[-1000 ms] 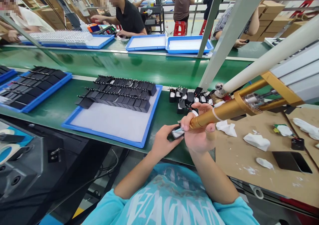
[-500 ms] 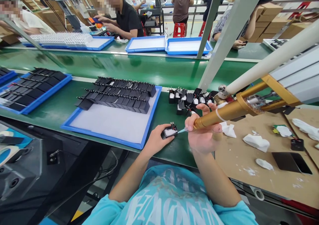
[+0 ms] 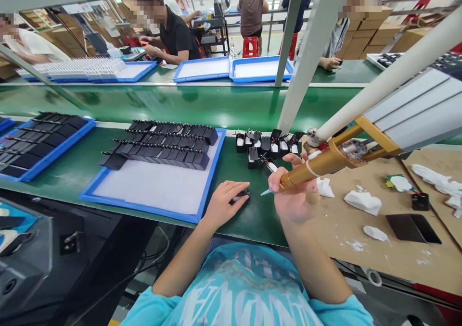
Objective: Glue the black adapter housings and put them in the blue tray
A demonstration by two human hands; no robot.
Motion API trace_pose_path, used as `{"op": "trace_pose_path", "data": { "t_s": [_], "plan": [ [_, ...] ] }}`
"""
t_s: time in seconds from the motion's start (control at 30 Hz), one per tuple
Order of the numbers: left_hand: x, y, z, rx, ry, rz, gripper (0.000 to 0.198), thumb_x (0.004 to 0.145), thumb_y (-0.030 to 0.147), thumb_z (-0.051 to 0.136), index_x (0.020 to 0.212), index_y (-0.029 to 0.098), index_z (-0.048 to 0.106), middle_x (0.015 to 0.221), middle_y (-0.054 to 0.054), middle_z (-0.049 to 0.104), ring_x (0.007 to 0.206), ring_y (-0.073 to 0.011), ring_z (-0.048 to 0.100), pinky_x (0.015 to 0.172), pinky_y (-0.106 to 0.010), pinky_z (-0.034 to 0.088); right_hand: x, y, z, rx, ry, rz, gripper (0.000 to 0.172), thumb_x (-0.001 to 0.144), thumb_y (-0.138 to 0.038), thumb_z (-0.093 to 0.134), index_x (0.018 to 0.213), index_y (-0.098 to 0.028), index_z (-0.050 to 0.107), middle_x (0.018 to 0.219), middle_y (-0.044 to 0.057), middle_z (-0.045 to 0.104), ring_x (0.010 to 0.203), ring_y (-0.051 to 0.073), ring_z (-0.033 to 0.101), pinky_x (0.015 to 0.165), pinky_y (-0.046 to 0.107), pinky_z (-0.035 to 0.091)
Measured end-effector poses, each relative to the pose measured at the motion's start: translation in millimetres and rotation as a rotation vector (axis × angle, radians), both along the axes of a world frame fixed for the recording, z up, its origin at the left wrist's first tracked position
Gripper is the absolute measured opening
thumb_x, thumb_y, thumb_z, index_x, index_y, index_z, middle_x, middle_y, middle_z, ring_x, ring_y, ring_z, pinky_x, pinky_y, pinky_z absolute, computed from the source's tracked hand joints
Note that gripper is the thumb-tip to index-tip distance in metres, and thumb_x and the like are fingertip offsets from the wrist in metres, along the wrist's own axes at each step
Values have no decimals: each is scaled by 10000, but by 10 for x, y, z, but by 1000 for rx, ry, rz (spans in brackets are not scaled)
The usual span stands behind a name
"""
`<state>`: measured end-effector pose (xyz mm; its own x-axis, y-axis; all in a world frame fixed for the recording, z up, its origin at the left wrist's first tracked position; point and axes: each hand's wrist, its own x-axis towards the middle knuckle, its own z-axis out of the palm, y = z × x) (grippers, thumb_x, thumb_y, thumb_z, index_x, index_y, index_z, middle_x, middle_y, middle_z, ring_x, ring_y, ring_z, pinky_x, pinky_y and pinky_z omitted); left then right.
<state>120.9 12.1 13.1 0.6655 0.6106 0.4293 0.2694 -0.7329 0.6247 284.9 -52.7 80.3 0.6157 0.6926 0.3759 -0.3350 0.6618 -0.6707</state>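
My left hand (image 3: 224,203) is closed on a small black plastic housing (image 3: 245,193) at the green bench, its fingers covering most of it. In my right hand (image 3: 294,201) is a gold-coloured dispensing gun (image 3: 306,172), gripped near its front. Its pale blue nozzle (image 3: 266,192) points left, a short gap away from the housing. Beyond the hands stand several open black housings (image 3: 265,145) with white filling and wires. A blue tray (image 3: 212,172) to the left holds rows of black adapter units (image 3: 169,143) on a white liner.
Slanted metal posts (image 3: 306,52) and the gun's thick white tube (image 3: 378,71) cross the space ahead and right. Brown cardboard (image 3: 346,239) on the right carries white scraps (image 3: 363,202) and a black case (image 3: 413,228). Co-workers sit across the green line (image 3: 202,97).
My left hand's fingers have closed over the housing, hiding its white-filled top. The nozzle, earlier at the housing's edge, is now apart from it. The whole view has shifted slightly.
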Motion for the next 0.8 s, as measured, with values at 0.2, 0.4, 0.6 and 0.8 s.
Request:
{"op": "trace_pose_path", "data": {
  "t_s": [0.2,0.4,0.6,0.8],
  "plan": [
    [37,-53,-32,64,61,-17,243,929,261,548,1149,230,647,1200,-86,667,1041,-202,616,913,-389,510,37,-7,-19,15,6,9,287,803,-488,534,1017,-299,512,1082,6,563,470,79,539,425,292,379],
    [35,-42,-41,36,113,-44,343,979,194,406,1264,266,583,1204,-67,650,1060,-186,596,918,-367,494,68,-19,-37,-5,9,2,286,796,-496,537,1000,-297,508,1088,5,566,474,84,544,431,297,388],
    [70,-10,25,116,362,-78,300,946,352,505,1211,248,598,1195,-86,618,997,-225,599,850,-366,495,74,-32,-24,5,27,25,281,801,-475,547,1017,-297,522,1075,3,557,474,86,548,444,312,407],
    [124,30,32,148,429,-101,201,938,329,507,1081,242,618,911,-48,591,830,-193,590,725,-298,489,73,-25,-38,-23,25,-8,295,788,-499,549,995,-292,516,1064,3,564,468,78,525,451,307,410]
  ]
}}
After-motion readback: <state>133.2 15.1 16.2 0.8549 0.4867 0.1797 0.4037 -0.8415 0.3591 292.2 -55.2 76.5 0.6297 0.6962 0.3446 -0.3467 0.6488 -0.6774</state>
